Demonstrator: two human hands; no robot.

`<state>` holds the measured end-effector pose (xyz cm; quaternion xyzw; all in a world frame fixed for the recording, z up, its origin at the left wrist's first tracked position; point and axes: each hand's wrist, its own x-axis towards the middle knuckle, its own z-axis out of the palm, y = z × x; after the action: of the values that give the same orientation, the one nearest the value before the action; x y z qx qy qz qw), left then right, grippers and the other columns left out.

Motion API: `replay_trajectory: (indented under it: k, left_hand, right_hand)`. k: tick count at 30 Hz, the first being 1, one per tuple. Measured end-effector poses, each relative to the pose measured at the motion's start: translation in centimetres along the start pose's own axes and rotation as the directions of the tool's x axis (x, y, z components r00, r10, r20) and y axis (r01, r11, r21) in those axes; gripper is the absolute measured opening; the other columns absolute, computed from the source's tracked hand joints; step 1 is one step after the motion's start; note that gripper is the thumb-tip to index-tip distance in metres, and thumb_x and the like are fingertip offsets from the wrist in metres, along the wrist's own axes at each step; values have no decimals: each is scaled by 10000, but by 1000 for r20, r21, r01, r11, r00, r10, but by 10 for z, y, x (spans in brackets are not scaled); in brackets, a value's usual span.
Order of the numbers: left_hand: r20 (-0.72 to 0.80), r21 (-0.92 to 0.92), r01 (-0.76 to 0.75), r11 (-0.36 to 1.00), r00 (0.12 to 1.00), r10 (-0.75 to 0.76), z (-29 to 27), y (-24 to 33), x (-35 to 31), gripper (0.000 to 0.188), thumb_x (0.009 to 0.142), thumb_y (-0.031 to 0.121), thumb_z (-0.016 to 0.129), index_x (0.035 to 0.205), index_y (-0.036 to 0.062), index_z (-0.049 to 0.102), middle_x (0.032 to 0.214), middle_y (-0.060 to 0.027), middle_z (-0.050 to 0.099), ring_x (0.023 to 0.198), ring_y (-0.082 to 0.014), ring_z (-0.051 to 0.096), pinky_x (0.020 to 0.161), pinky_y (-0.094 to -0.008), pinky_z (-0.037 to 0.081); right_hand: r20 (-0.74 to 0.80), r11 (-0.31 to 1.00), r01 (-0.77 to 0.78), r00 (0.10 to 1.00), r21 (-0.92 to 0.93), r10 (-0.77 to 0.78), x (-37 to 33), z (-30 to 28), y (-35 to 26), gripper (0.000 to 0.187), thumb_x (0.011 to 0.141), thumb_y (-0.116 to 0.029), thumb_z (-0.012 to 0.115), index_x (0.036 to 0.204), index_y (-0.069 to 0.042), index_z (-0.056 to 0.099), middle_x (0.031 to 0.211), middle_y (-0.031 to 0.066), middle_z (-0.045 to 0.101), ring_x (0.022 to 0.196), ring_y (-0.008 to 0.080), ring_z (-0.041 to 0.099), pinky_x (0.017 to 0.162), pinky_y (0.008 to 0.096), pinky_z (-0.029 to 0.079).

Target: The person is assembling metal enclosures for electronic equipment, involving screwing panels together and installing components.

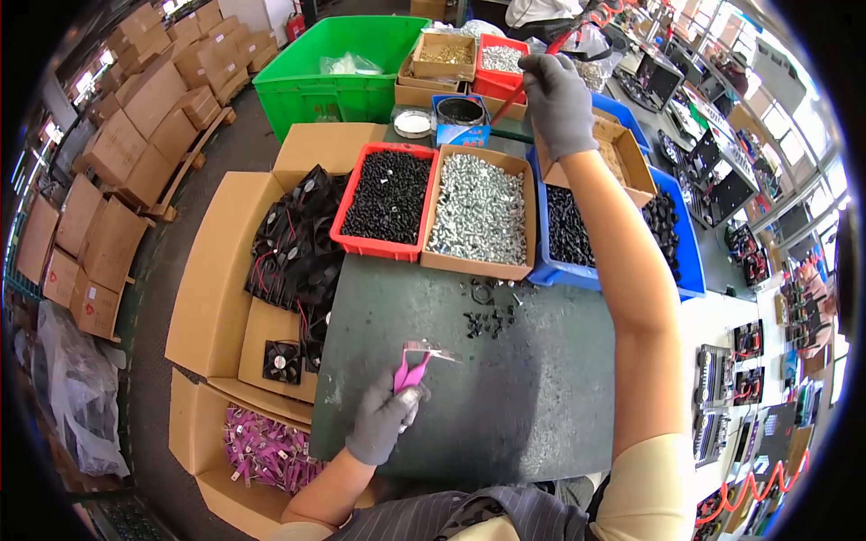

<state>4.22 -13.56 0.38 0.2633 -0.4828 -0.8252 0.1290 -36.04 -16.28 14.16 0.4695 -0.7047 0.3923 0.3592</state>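
Observation:
Gripped in my left hand (383,417) is a purple piece with a flat metal end (412,368), held upright over the near left of the dark green table (433,433). My right hand (559,101), arm stretched far forward, is closed around a thin red rod (510,99). The rod slants down left towards an open can with a dark inside (460,111); whether its lower end touches anything I cannot tell. Both hands wear grey gloves. Below my right hand, a cardboard tray (622,153) rests across a blue bin (690,261) of black parts.
Beyond the table's middle, a red bin (341,225) holds black screws and a cardboard tray (478,266) silver ones. Loose black screws (487,320) lie nearer me. Left are a carton (216,270) of black fans and a carton of purple pieces (266,448). A green crate (311,90) stands behind.

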Motion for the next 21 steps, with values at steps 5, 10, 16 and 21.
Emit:
replay_trajectory:
  k: [5, 10, 16, 21]
  left_hand:
    - [-5, -62, 9, 998, 1000, -9, -5, 1, 1, 205, 916, 153, 439, 1077, 43, 503, 812, -23, 555, 555, -34, 401, 480, -171, 322]
    - [28, -39, 32, 999, 999, -31, -11, -7, 5, 247, 922, 151, 401, 1102, 10, 495, 849, -69, 565, 535, -49, 390, 459, -177, 307]
    - [30, 98, -62, 993, 998, 59, 6, 1, -1, 274, 919, 213, 494, 1103, 13, 532, 827, -88, 611, 528, -43, 429, 441, -176, 305]
    - [181, 356, -137, 925, 981, 75, 32, -11, 2, 294, 910, 230, 494, 1118, 28, 544, 826, -66, 624, 538, -21, 435, 441, -167, 316]
  right_hand:
    - [78, 999, -23, 997, -30, 25, -5, 47, 10, 128, 826, -118, 572, 931, -95, 642, 921, 135, 617, 875, 326, 599, 757, 386, 486]
    - [315, 965, -47, 940, -257, 130, -52, 38, 2, 141, 792, -156, 598, 913, -157, 671, 985, 121, 614, 926, 315, 579, 838, 395, 462]
    - [486, 952, -201, 871, 231, 66, -160, -143, -69, 224, 774, -178, 640, 976, -83, 636, 950, 103, 611, 893, 301, 563, 799, 399, 454]
    - [845, 478, -871, 340, 117, 413, -284, -342, -96, 274, 836, -211, 649, 1016, -5, 643, 953, 112, 663, 889, 213, 629, 784, 316, 485]
